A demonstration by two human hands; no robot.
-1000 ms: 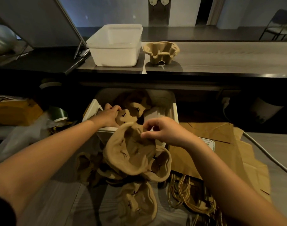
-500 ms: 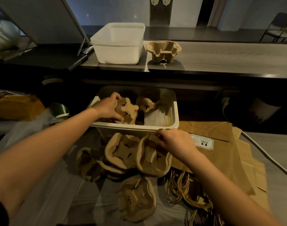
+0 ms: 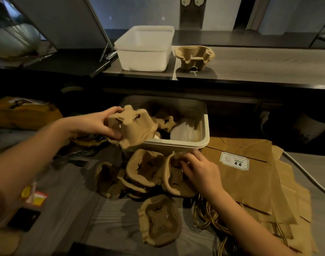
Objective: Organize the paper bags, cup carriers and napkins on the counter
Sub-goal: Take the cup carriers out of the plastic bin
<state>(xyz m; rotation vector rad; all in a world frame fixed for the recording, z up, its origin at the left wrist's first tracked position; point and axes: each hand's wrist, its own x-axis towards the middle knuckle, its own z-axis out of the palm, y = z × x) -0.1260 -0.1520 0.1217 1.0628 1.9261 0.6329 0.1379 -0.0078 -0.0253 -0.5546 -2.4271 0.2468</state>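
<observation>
**Q:** What is your left hand (image 3: 95, 124) doing?

**A:** It grips an upturned cup carrier (image 3: 134, 129), thumb beneath and fingers over its far edge. You hold it above the near-left rim of the white bin (image 3: 204, 143), likely to drop it among the carriers inside.

**Q:** And your right hand (image 3: 200, 169)?

**A:** Its fingers curl over the edge of a second carrier (image 3: 173, 182) in the loose heap just near of the bin. You are probably readying the next one.

**Q:** The rest?

**A:** The paper bags (image 3: 250, 182) lie flat on the right, untouched. Something white in the bin may be napkins, but you cannot tell.
</observation>
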